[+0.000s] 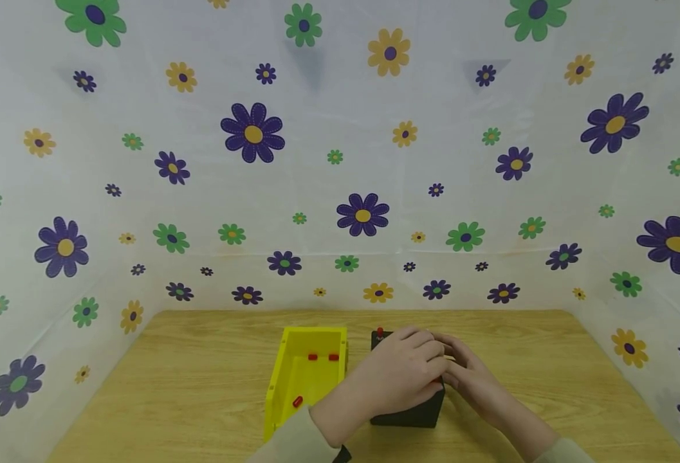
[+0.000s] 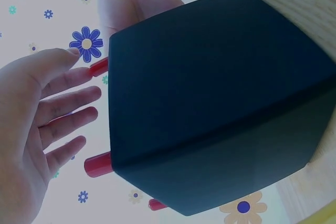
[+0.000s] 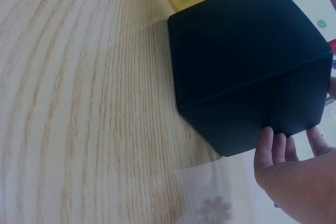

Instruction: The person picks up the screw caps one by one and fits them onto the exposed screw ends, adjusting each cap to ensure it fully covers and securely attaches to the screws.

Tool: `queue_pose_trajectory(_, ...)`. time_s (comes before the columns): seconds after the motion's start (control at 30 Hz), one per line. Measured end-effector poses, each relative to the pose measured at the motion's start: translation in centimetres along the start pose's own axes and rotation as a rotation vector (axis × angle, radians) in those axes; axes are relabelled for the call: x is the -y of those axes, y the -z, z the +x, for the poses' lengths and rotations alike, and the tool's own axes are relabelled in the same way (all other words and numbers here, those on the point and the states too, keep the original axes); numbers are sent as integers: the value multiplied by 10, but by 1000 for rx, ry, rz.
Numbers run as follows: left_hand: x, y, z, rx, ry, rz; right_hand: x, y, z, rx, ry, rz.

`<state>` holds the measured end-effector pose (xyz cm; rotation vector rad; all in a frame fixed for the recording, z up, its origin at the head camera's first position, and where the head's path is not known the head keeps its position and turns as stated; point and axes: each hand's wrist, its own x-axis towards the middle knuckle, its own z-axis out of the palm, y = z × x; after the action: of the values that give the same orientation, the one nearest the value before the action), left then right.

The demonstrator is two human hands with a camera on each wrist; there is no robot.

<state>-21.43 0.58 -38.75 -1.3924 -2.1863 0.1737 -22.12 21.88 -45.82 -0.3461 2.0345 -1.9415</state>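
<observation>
A black box (image 1: 406, 415) stands on the table with red pegs jutting from its top. One red peg (image 1: 380, 332) shows at its far left corner; in the left wrist view another red peg (image 2: 98, 165) and a partly hidden red peg (image 2: 156, 204) stick out. My left hand (image 1: 406, 370) reaches over the top, its index fingertip at the end of a red peg (image 2: 100, 66), the thumb slightly apart from it and the other fingers loosely extended. On the box's right side, my right hand (image 1: 478, 382) rests extended fingertips against the wall and upper edge.
Left of the box is an open yellow bin (image 1: 276, 373) with red pegs (image 1: 297, 401) lying in it. Wood-grain table (image 1: 189, 379) surrounds both. A white flowered sheet (image 1: 316, 180) rises behind and along the sides.
</observation>
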Motion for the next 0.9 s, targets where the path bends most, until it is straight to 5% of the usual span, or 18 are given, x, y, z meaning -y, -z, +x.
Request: queue_pose_trajectory(0.9, 13, 18, -10, 55, 32, 19, 0, -2, 1, -20, -2, 13)
